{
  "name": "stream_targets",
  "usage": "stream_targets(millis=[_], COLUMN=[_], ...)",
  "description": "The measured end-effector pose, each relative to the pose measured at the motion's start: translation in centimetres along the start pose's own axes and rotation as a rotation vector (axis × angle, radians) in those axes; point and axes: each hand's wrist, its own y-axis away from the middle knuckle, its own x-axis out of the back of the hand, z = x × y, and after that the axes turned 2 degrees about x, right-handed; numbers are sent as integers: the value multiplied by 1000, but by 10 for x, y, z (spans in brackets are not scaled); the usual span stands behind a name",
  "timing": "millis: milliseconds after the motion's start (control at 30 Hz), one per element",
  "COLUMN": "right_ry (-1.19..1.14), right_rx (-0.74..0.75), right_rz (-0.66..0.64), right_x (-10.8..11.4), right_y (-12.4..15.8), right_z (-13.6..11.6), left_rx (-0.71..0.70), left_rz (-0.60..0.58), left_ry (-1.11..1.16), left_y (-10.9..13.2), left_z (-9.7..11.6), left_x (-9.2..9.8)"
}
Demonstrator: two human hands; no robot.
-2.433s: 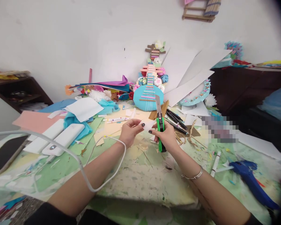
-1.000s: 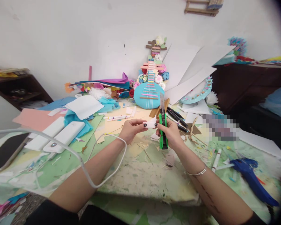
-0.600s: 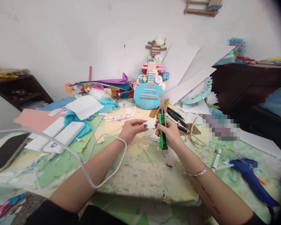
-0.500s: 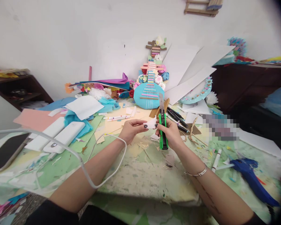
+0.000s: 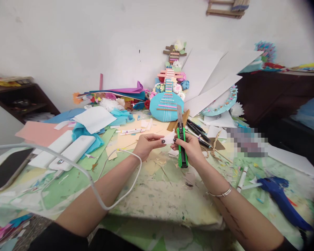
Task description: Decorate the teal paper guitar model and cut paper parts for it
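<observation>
My left hand (image 5: 149,145) pinches the left end of a small pale pink paper piece (image 5: 168,138) between thumb and fingers. In my right hand (image 5: 189,146) is a green and black utility knife (image 5: 182,148), its blade out and pointing up and away from me. My right thumb and fingertips also meet the right end of the paper piece. Behind the hands, a blue paper lute (image 5: 159,108) with strings and paper flowers leans upright near the wall. Paper scraps (image 5: 161,162) lie on the table below the hands.
A white cable (image 5: 94,188) loops over my left forearm. Black pens (image 5: 199,132) lie right of the knife. A blue glue gun (image 5: 282,198) and a white marker (image 5: 242,178) are at the right. White power banks (image 5: 72,153) and a phone (image 5: 7,169) lie at the left.
Both hands hold nearly the same position, with the paper piece still between them. The knife has tilted very slightly, its blade tip shifting a little to the left.
</observation>
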Motion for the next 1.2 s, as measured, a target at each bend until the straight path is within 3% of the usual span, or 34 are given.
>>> stream_targets(millis=[367,833,967,1200], right_ry=[92,176,-33,-374], right_rx=[53,223,142,-160], right_rz=[-23,-38,-43,-54], right_x=[3,0,-2,-6], right_y=[0,8,8,8], right_z=[5,-5,-3,-4], left_rx=[-199,-316,-321,-310], left_rz=[37,52,40,-69], left_ry=[-265,-243,-206,-134], left_y=[2,7,9,12], left_z=[6,17,17,18], left_x=[1,-4,-6,-7])
